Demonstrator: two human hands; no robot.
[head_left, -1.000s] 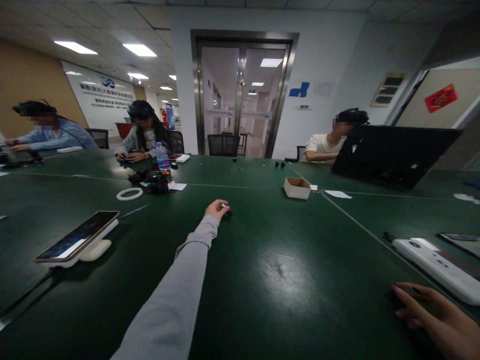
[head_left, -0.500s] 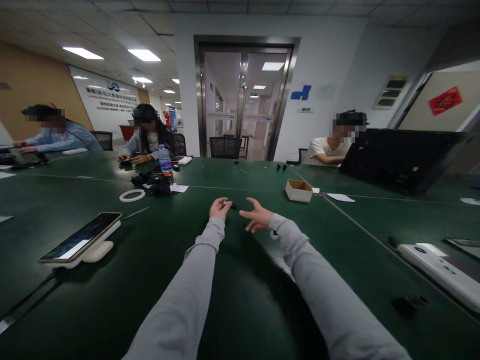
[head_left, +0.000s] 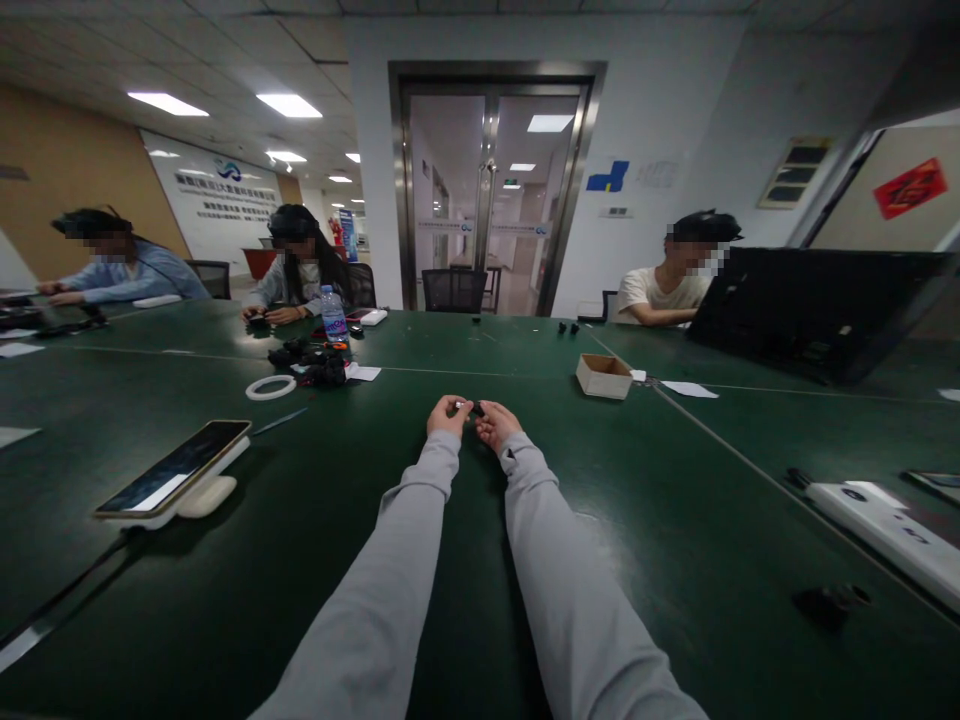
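Small dark piece [head_left: 477, 408] pinched between both hands, nearer than the open box [head_left: 604, 378]

Left of the box, the left hand [head_left: 448, 414] and right hand [head_left: 496, 424] nearly meet, fingers closed on the piece above the green bench [head_left: 345, 420]; the white ring [head_left: 271, 388] lies farther left of the box.

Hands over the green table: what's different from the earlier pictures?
The right hand left the dark object at near right, moving left and forward to the small dark piece; whether it grips is too small to tell. The left hand still holds that piece. The open box and phone stayed put.
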